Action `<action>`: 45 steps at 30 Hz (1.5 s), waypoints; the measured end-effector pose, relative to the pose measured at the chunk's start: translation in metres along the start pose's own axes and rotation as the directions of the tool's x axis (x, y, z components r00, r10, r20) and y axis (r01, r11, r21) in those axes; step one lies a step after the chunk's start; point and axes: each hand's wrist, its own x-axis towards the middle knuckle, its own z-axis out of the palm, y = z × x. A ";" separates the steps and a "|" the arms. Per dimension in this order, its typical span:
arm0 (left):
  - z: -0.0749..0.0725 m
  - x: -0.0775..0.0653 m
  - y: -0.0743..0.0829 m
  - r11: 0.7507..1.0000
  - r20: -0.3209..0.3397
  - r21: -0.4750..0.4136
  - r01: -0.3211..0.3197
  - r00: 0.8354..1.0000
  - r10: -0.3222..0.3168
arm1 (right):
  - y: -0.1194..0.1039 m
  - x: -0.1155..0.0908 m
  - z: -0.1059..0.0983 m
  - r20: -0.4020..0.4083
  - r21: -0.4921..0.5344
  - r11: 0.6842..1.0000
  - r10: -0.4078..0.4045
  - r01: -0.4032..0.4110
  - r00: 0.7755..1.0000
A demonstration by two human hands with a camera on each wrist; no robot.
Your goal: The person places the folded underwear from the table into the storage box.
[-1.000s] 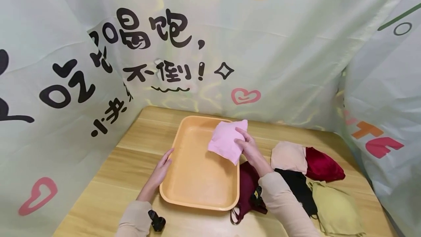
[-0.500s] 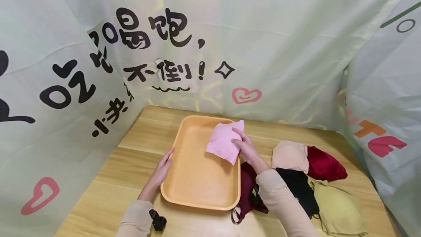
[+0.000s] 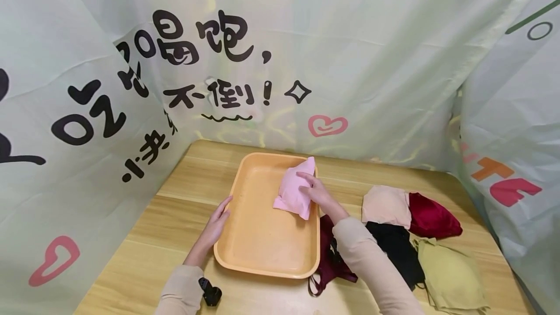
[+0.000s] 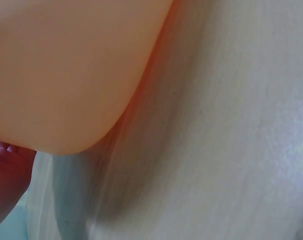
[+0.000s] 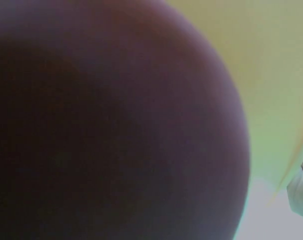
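Observation:
A folded pink bra is held by my right hand over the right side of the orange plastic tray. My thumb and fingers spread across its right side, and the bra leans at an angle near the tray's right rim. My left hand rests against the left wall of the tray with its fingers along the rim. In the left wrist view, part of that hand shows at the tray's edge. A blurred dark round shape fills most of the right wrist view.
Right of the tray lies a maroon bra, partly under my right forearm. Beyond it are a beige bra, a red one, a black one and a yellow-green one. Printed cloth walls surround the wooden table.
My right hand has moved left and inward over the tray with the pink bra, which has turned and looks narrower. My left hand stays at the tray's left side.

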 end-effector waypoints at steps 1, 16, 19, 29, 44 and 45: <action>0.000 0.000 0.000 1.000 -0.001 -0.004 0.001 1.000 -0.001 | -0.005 -0.002 0.001 0.014 -0.016 1.000 -0.006 0.007 1.000; 0.000 -0.001 0.001 1.000 -0.007 0.011 0.005 1.000 -0.005 | 0.030 0.041 -0.003 0.061 -0.095 0.995 -0.023 0.029 0.998; 0.001 -0.001 0.001 1.000 0.003 0.010 0.010 1.000 -0.010 | 0.028 0.040 -0.004 0.033 -0.079 0.997 0.003 -0.001 0.999; 0.000 0.000 0.000 1.000 -0.002 0.015 0.006 1.000 -0.006 | -0.024 0.010 0.002 -0.026 -0.033 0.996 0.085 -0.086 0.996; 0.001 0.000 -0.001 0.999 -0.016 0.031 -0.013 1.000 0.014 | 0.001 0.012 -0.007 -0.048 -0.043 0.999 0.018 -0.020 0.999; 0.002 0.000 0.000 0.999 -0.018 0.030 -0.016 1.000 0.017 | 0.001 0.010 -0.008 -0.050 -0.032 0.999 0.021 -0.023 0.999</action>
